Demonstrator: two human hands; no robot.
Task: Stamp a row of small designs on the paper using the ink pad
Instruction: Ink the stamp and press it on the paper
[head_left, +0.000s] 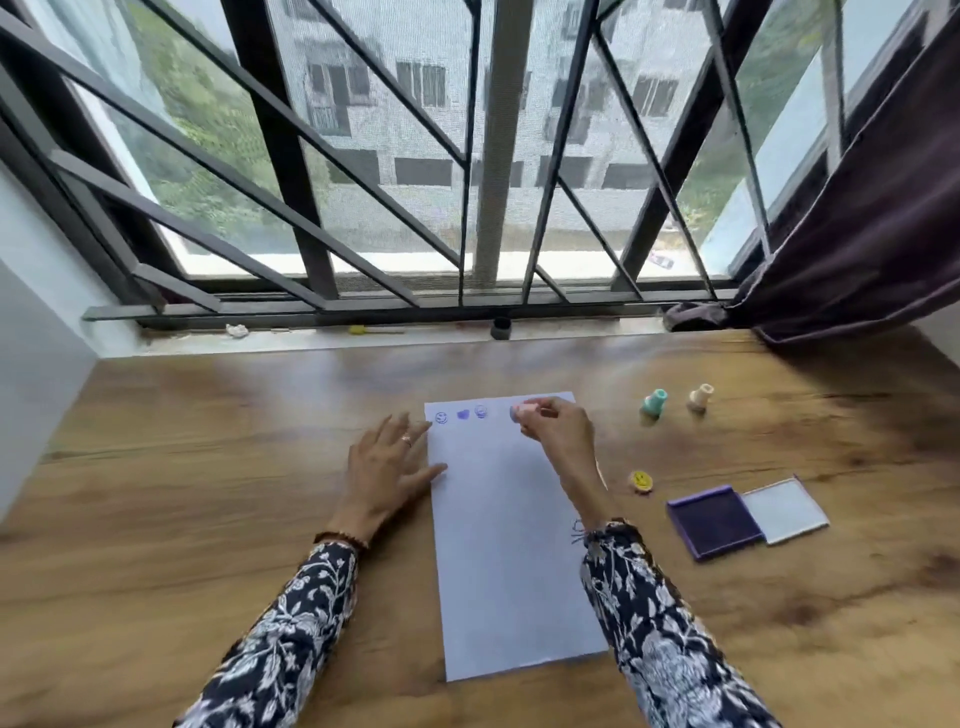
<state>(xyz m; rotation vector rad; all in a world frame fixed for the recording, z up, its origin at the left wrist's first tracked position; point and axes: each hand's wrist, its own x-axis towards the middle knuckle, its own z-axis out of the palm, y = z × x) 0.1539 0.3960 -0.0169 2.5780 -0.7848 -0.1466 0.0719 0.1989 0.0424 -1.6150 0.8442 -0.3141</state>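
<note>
Purple ink pad (714, 521) lies open beside white paper (511, 545).

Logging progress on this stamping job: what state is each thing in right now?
White paper sheet: flat, three purple prints along its top edge.
Purple ink pad: open, clear lid laid back.
Pink stamp: held above the paper.
Right hand: gripping the stamp.
Left hand: open, steadying the paper's edge.
Teal stamp, cream stamp, yellow smiley stamp: unused on the wooden table.
</note>
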